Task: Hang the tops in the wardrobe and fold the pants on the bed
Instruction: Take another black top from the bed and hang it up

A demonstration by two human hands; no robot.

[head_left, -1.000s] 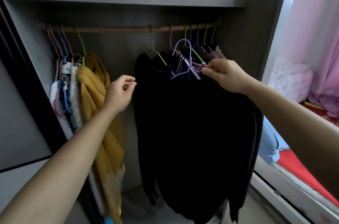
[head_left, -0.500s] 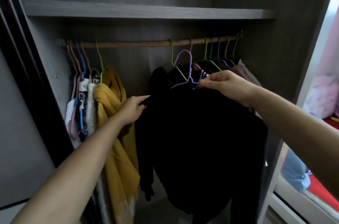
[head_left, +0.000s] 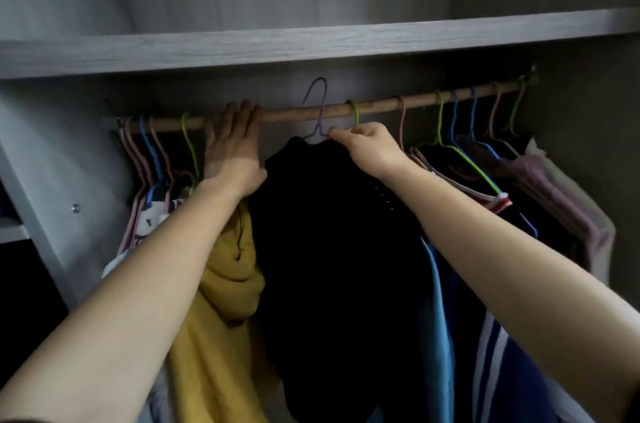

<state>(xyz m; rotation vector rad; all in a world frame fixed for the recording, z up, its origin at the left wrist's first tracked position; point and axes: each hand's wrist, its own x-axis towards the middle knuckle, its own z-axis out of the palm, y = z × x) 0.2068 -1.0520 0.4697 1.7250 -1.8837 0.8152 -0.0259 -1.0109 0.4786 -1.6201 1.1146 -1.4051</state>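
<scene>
A black top (head_left: 332, 232) hangs on a purple hanger (head_left: 320, 110) whose hook rises above the wooden rail (head_left: 374, 107) of the wardrobe. My right hand (head_left: 367, 148) pinches the hanger at its neck, just under the rail. My left hand (head_left: 232, 142) reaches up beside the top, its straight fingers resting against the rail. A yellow top (head_left: 225, 301) hangs under my left forearm.
A grey shelf (head_left: 311, 44) runs just above the rail. Pink, blue and green hangers (head_left: 152, 152) crowd the left end. Right of the black top hang dark, blue and striped clothes (head_left: 485, 214) on several coloured hangers, up to the wardrobe's right wall (head_left: 588, 145).
My right hand has lifted the hanger with the black top from chest height up to the rail. My left hand left the top's shoulder and rose to the rail. The camera tilted upward.
</scene>
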